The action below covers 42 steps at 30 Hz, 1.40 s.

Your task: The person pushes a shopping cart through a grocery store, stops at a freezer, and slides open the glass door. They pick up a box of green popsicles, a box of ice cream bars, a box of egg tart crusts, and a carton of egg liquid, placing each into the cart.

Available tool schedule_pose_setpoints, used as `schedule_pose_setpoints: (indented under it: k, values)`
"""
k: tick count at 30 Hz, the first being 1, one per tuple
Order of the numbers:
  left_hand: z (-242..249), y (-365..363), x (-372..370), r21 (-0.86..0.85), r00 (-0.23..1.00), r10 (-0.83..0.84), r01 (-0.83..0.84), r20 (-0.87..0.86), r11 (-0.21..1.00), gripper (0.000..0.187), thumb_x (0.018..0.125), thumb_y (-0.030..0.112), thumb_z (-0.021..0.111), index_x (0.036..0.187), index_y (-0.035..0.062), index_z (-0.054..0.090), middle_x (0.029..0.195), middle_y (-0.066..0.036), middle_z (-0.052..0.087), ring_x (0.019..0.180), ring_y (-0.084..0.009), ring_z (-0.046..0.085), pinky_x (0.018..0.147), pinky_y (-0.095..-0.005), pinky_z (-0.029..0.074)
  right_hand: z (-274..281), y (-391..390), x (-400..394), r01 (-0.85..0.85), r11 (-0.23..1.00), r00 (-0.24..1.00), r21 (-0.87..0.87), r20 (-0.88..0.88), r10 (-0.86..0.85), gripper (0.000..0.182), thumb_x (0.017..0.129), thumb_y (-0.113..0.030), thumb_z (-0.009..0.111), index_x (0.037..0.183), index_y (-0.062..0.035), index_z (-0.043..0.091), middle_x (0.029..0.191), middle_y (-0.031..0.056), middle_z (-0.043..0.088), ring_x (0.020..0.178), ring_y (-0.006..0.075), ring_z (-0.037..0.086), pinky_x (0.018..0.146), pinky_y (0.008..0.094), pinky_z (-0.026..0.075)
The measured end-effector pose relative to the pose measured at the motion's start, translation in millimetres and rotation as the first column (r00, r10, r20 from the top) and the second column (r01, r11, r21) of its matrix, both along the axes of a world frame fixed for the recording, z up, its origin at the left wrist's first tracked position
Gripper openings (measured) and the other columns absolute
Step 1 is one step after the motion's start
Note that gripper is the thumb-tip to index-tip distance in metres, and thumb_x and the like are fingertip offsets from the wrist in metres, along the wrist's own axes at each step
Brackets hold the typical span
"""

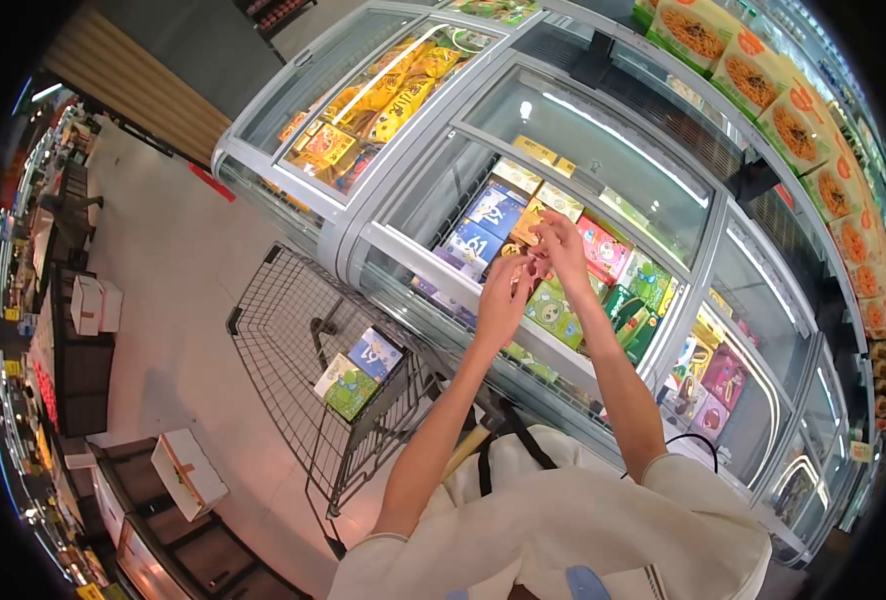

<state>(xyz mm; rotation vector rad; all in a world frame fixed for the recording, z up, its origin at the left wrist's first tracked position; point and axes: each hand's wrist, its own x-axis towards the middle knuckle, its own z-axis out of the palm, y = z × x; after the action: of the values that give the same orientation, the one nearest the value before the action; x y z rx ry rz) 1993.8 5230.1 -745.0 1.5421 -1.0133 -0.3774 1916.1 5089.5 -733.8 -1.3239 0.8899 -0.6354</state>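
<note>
Above the chest freezer (371, 246) my two hands meet, fingertip to fingertip. My left hand (504, 290) is closed with its fingers curled inward. Bent fingers on my right hand (561, 250) press toward the left ones. Whatever lies between them, if anything, is too small to make out. Below are rows of boxes: a blue box (474, 241) marked 61, a pink box (604, 248), a green box (553, 314) partly behind my hands, and a dark green box (627, 312) beside my right forearm.
To my left stands a wire shopping cart (293, 345) holding a blue box (374, 353) and a green box (348, 388). Yellow bags (403, 100) fill the adjoining freezer section. Packaged noodles (753, 75) line the shelf above. White cartons (188, 470) sit across the aisle.
</note>
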Motion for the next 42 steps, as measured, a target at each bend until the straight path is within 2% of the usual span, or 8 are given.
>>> schedule_pose_setpoints:
  k: [4, 5, 8, 16, 21, 34, 38, 42]
  values:
    - [-6.2, -103.7, -7.9, 0.035, 0.969, -0.069, 0.062, 0.238, 0.997, 0.029, 0.096, 0.008, 0.059, 0.124, 0.0008, 0.062, 0.128, -0.021, 0.060, 0.120, -0.0398, 0.059, 0.102, -0.0463, 0.047, -31.6, -62.9, -29.3, 0.172, 0.881, 0.971, -0.441, -0.075, -0.228, 0.033, 0.101, -0.018, 0.058, 0.131, -0.0040, 0.059, 0.115, 0.0165, 0.068, 0.093, 0.0254, 0.071, 0.080, 0.0354, 0.057]
    - [-15.2, -125.9, -7.4, 0.075, 0.947, -0.105, 0.086, 0.302, 0.993, 0.031, 0.095, 0.009, 0.059, 0.125, 0.0005, 0.062, 0.130, -0.022, 0.059, 0.120, -0.0408, 0.059, 0.101, -0.0478, 0.048, -46.6, -83.9, -36.8, 0.220, 0.788, 0.944, -0.575, -0.078, -0.321, 0.036, 0.097, -0.012, 0.057, 0.131, -0.0015, 0.059, 0.119, 0.0211, 0.066, 0.109, 0.0362, 0.066, 0.097, 0.0431, 0.051]
    - [-23.5, -183.8, -16.8, 0.181, 0.877, -0.184, 0.113, 0.443, 0.977, 0.039, 0.091, 0.009, 0.060, 0.129, -0.0002, 0.059, 0.135, -0.023, 0.057, 0.125, -0.0411, 0.056, 0.103, -0.0490, 0.047, -64.1, -129.8, -55.6, 0.216, 0.638, 0.854, -0.739, -0.174, -0.491, 0.040, 0.093, -0.009, 0.057, 0.132, -0.0005, 0.058, 0.123, 0.0234, 0.064, 0.120, 0.0412, 0.059, 0.104, 0.0476, 0.046]
    - [-42.0, -239.4, -18.8, 0.338, 0.645, -0.282, 0.038, 0.711, 0.940, 0.066, 0.082, 0.008, 0.067, 0.144, 0.0053, 0.048, 0.146, -0.021, 0.049, 0.138, -0.0384, 0.044, 0.114, -0.0508, 0.036, -89.3, -158.3, -66.2, -0.003, 0.672, 0.930, -0.741, -0.250, -0.271, 0.060, 0.080, 0.007, 0.057, 0.140, -0.0013, 0.054, 0.132, 0.0238, 0.060, 0.125, 0.0435, 0.054, 0.109, 0.0498, 0.042]
    - [-33.1, -225.2, -15.8, 0.264, 0.620, -0.230, 0.039, 0.750, 0.964, 0.053, 0.076, 0.011, 0.068, 0.126, -0.0005, 0.057, 0.129, -0.020, 0.057, 0.136, -0.0386, 0.045, 0.115, -0.0509, 0.034, -89.4, -130.1, -64.5, -0.020, 0.664, 0.918, -0.748, -0.277, -0.285, 0.057, 0.083, 0.006, 0.059, 0.139, -0.0027, 0.055, 0.132, 0.0209, 0.059, 0.125, 0.0404, 0.053, 0.108, 0.0486, 0.041]
    - [-23.4, 5.4, -16.8, 0.493, 0.769, -0.366, 0.075, 0.525, 0.867, 0.051, 0.083, 0.016, 0.068, 0.130, 0.0053, 0.055, 0.127, -0.018, 0.055, 0.130, -0.0385, 0.048, 0.109, -0.0507, 0.040, -74.8, 56.3, -86.5, -0.256, 0.832, 0.951, -0.492, -0.282, 0.126, 0.033, 0.089, 0.003, 0.057, 0.121, -0.0021, 0.063, 0.113, 0.0170, 0.063, 0.106, 0.0367, 0.057, 0.091, 0.0439, 0.047]
    - [-5.7, 86.9, -16.9, 0.387, 0.830, -0.227, 0.015, 0.510, 0.922, 0.053, 0.093, 0.020, 0.066, 0.142, 0.0081, 0.051, 0.145, -0.016, 0.049, 0.140, -0.0387, 0.042, 0.114, -0.0496, 0.037, -50.3, 109.1, -82.0, -0.174, 0.770, 0.948, -0.614, -0.316, -0.037, 0.032, 0.090, 0.002, 0.058, 0.121, -0.0029, 0.065, 0.114, 0.0165, 0.064, 0.108, 0.0370, 0.059, 0.095, 0.0457, 0.047]
    - [44.6, 209.5, -30.1, 0.397, 0.916, 0.119, -0.280, 0.384, 0.874, 0.045, 0.099, 0.023, 0.063, 0.140, 0.0060, 0.055, 0.151, -0.015, 0.048, 0.139, -0.0395, 0.044, 0.115, -0.0490, 0.036, -0.5, 192.0, -73.0, -0.234, 0.746, 0.969, -0.623, -0.216, 0.124, 0.029, 0.092, 0.001, 0.056, 0.118, -0.0028, 0.067, 0.123, 0.0156, 0.065, 0.116, 0.0369, 0.059, 0.103, 0.0451, 0.045]
